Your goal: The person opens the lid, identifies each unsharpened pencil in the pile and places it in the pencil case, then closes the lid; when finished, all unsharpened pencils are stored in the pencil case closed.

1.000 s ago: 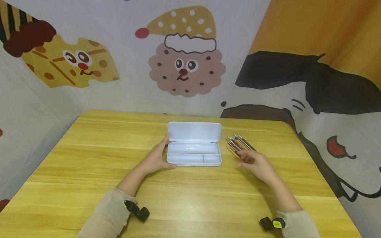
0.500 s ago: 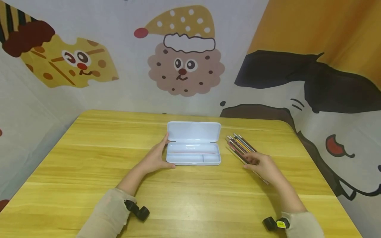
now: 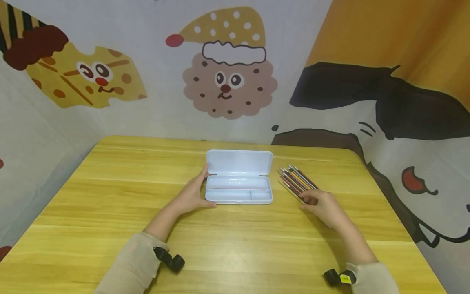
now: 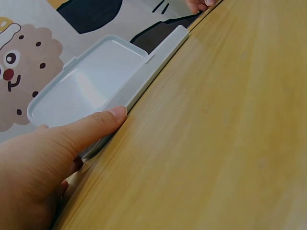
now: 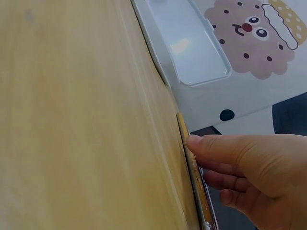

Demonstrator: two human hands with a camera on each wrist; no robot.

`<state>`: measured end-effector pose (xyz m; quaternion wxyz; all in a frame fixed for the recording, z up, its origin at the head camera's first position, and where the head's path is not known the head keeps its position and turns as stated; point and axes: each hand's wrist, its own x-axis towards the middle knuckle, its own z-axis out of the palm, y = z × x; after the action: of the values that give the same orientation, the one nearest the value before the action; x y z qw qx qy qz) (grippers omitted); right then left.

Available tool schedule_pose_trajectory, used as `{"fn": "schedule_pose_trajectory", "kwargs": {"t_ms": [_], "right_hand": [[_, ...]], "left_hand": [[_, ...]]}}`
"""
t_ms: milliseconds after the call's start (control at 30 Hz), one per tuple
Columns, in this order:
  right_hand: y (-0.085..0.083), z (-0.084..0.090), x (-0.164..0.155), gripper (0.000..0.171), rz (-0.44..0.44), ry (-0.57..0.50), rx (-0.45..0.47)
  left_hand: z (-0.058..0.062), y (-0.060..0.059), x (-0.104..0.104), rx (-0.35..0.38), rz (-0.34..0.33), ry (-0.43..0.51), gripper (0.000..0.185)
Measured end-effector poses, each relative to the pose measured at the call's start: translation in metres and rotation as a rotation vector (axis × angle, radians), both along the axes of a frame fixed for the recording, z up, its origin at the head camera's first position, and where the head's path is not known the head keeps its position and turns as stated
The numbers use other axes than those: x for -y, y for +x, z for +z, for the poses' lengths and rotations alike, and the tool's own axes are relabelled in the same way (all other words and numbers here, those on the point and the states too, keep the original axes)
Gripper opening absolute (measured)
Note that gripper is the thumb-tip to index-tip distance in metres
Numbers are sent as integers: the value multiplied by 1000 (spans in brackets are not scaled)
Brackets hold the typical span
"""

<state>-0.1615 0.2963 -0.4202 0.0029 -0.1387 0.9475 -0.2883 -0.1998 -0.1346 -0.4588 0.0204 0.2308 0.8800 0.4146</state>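
A white pencil case (image 3: 228, 197) lies on the table with its lid (image 3: 239, 162) raised. Inside, one thin reddish pencil (image 3: 238, 189) runs along the long compartment; two smaller compartments are at the front. My left hand (image 3: 189, 197) grips the case's left end, thumb at the front corner and fingers at the back, partly hidden. To the right of the case, several pencils (image 3: 295, 179) lie side by side, slanting towards me. With thumb and fingers, my right hand (image 3: 323, 207) pinches the nearest pencil (image 5: 193, 165) of that bunch, still down at the table.
The wooden table (image 3: 227, 253) has its far edge close to a curtain (image 3: 154, 118) printed with cartoon figures. Black wrist cameras are strapped over both sleeves.
My right hand has moved slightly right and towards me along the pencils, and the nearest pencil has shifted the same way. My left hand and the case have stayed put.
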Motion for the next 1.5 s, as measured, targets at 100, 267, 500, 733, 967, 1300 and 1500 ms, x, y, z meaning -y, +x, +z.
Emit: {"fn": "schedule_pose_trajectory", "kwargs": {"t_ms": [100, 267, 500, 733, 967, 1300, 1500], "right_hand": [[1, 1, 2, 28, 0, -3, 9], [3, 3, 4, 27, -2, 13, 30], [2, 0, 8, 23, 10, 31, 9], [2, 1, 10, 22, 22, 35, -26], [2, 1, 10, 23, 9, 18, -66], [4, 6, 17, 24, 45, 35, -164], [1, 12, 24, 23, 57, 19, -220]], "left_hand": [[0, 0, 0, 0, -2, -1, 134], [1, 0, 0, 1, -5, 11, 134], [2, 1, 0, 12, -10, 24, 133], [2, 1, 0, 15, -3, 19, 133], [1, 1, -1, 19, -1, 14, 133], [0, 0, 0, 14, 2, 11, 134], [0, 0, 0, 17, -2, 12, 134]]}}
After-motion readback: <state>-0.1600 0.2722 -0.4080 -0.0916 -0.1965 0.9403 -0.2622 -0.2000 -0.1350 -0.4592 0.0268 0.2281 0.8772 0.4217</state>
